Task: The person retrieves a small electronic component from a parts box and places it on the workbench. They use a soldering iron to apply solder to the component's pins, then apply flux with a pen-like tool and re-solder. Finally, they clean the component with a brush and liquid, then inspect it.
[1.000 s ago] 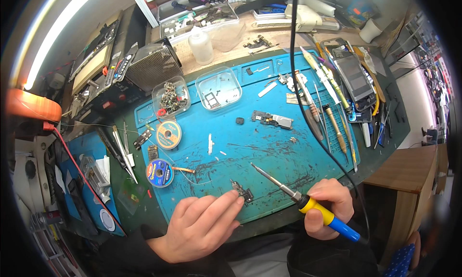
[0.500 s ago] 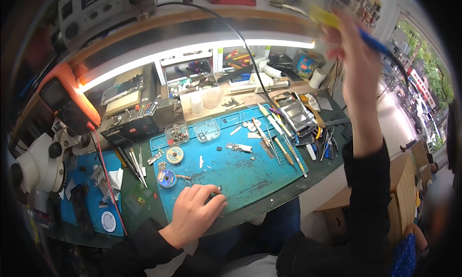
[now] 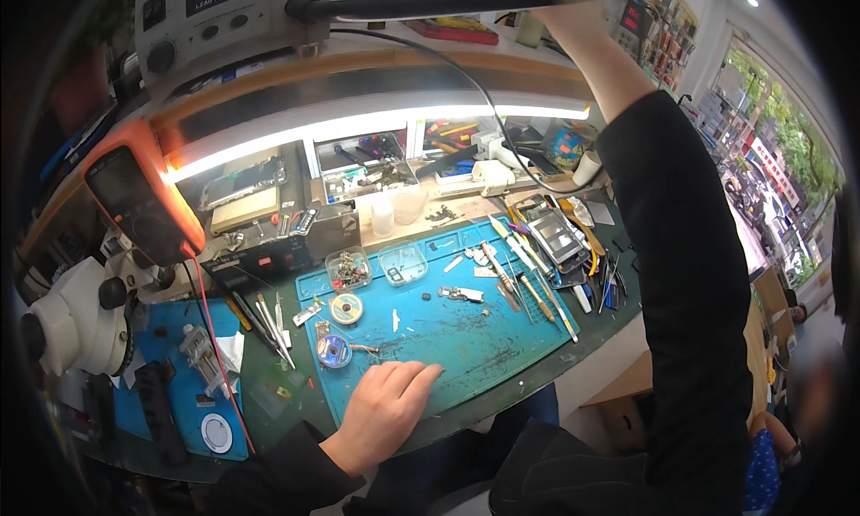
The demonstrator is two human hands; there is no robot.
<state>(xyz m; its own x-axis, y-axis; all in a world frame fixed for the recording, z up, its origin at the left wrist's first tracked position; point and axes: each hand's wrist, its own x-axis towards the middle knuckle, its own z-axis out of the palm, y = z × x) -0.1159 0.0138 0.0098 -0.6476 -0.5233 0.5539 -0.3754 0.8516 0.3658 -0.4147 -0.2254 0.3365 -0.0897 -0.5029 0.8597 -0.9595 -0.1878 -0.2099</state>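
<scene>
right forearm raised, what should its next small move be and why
Probably lower the right forearm toward the blue work mat: it extends up to the picture's top edge, while the left hand is over the mat's near edge.

Mat (image 3: 470, 341) centre open (spools (image 3: 334, 351) left).

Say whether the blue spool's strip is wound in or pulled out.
Out: a coppery strip juts rightward from the blue spool over the mat.

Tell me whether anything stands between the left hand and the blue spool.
Nothing visible stands between the left hand and the blue spool; blue mat separates them. Copper braid trails from the spool's right side, just off the direct path.
</scene>
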